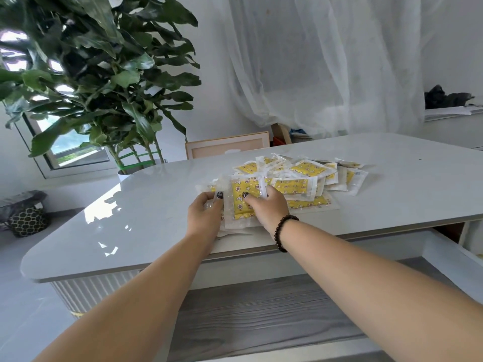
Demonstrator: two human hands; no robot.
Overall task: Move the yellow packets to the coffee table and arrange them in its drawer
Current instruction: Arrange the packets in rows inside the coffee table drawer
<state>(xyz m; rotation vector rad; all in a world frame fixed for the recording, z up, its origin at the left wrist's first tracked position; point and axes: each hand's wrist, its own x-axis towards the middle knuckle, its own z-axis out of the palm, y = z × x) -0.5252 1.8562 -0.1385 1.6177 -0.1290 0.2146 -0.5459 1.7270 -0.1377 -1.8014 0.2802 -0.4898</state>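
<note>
Several yellow packets (300, 178) in clear wrappers lie in a loose heap on the glossy white coffee table (130, 218). At the heap's near end, a small stack of packets (241, 205) sits near the table's front edge. My left hand (205, 214) grips the stack's left side, thumb on top. My right hand (269, 205), a dark bead bracelet on its wrist, holds the stack's right side with its thumb pressed on the top packet. Below the tabletop the table's drawer (261, 317) stands pulled out, showing a grey wood-grain bottom.
A large leafy plant (99, 74) stands behind the table's left end. A framed panel (227, 145) leans behind the table. Sheer curtains (326, 61) hang at the back. A patterned bag (26, 220) sits on the floor at left.
</note>
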